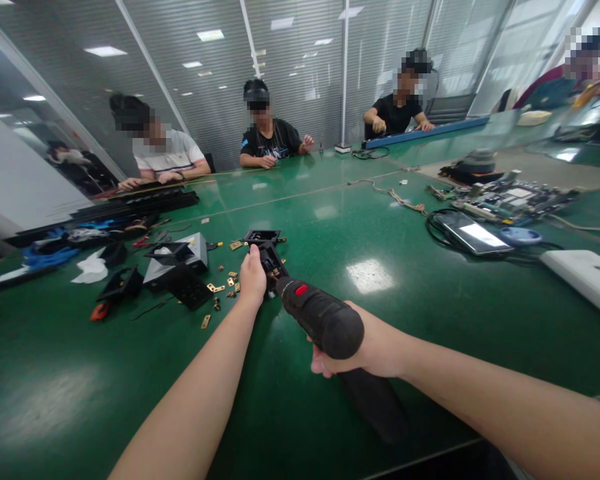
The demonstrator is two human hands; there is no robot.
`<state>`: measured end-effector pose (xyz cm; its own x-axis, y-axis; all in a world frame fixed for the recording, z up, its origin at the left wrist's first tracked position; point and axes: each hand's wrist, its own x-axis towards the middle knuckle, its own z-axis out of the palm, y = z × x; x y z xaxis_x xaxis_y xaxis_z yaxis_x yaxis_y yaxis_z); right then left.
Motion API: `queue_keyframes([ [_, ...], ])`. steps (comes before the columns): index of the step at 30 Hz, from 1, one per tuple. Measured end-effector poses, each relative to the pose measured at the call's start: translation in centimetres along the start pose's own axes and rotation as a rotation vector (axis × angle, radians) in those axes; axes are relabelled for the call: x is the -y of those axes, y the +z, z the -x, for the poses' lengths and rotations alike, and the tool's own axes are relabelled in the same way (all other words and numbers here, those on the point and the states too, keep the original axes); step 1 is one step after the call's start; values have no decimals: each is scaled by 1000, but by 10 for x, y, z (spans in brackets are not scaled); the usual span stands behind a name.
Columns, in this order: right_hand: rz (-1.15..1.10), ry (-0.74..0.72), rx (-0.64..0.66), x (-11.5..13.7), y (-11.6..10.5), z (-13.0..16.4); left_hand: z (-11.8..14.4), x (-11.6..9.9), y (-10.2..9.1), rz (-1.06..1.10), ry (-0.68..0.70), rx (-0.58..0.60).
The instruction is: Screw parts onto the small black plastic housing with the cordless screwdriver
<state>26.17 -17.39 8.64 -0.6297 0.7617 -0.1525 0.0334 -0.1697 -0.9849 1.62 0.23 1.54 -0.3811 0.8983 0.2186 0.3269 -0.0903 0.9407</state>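
Left hand (253,275) is closed around a small black plastic housing (271,260), pressing it to the green table (405,313). To its left lies a cluster of parts: a white rag (91,269), an orange-handled tool (99,311), several black plastic frames (123,283), a grey box (190,253) and scattered brass contact plates (215,288), some lying just beside the hand. Another black frame (263,236) sits just beyond the housing.

Right hand (360,350) is wrapped fully around the grip of a black cordless screwdriver (320,320) with a red switch, its nose aimed into the housing. The tool body hides the tip, so bit contact cannot be confirmed.

Right of the screwdriver, the tabletop is bare and reflective as far as a dark tablet (473,233) ringed by a black cable, circuit boards (505,199) and a white flat unit (587,277) at the right edge. A braided wire (395,195) lies farther back.

Three other people sit along the far edge, well apart, each with hands on their own work. The near table edge runs beneath the right forearm. No legible writing is visible.
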Motion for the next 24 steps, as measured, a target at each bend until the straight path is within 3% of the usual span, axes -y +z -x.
queue_keyframes([
  [24,11,-17,14,-3,-2,-2,-2,4,0,35,-6,12],
])
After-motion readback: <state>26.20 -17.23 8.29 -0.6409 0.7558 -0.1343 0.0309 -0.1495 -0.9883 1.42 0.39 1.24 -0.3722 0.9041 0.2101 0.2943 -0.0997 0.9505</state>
